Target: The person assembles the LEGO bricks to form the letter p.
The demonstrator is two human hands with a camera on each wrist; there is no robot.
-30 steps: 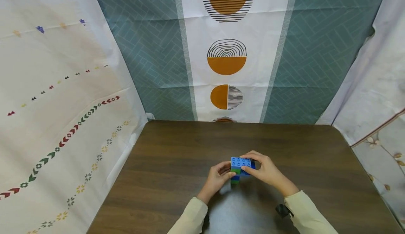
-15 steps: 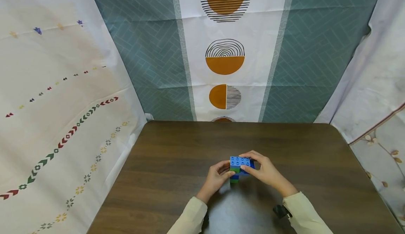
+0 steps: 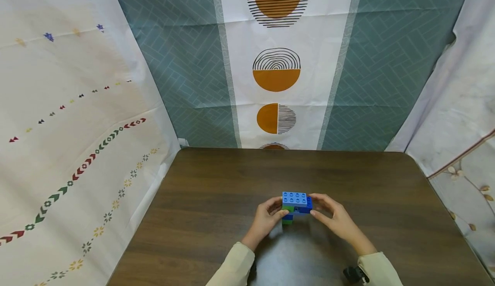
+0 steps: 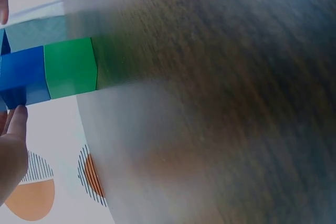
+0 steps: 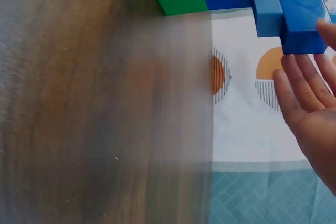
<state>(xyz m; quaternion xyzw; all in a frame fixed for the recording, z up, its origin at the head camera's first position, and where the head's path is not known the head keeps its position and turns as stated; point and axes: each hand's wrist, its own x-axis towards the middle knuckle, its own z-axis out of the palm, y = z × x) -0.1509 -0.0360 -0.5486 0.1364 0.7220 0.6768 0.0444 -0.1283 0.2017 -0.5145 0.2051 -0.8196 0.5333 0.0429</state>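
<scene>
A small stack of toy building bricks stands on the table, green at its foot with a blue brick over it. Wider layers sit higher up, topped by a light blue studded brick. At the stack's left end, my left hand holds the upper green brick, thumb in front and fingers behind. My right hand pinches the dark blue brick that juts out on the right, between thumb and fingers. Parts of the middle layers are hidden by the top brick.
The brown wooden table spreads out around the stack. Behind it hangs a teal and white patterned cloth. White cloths hang at the left and right.
My right hand has slid from the top brick rightward and slightly down to the dark blue brick's end, uncovering the top studs. The left hand and the stack stay in place.
</scene>
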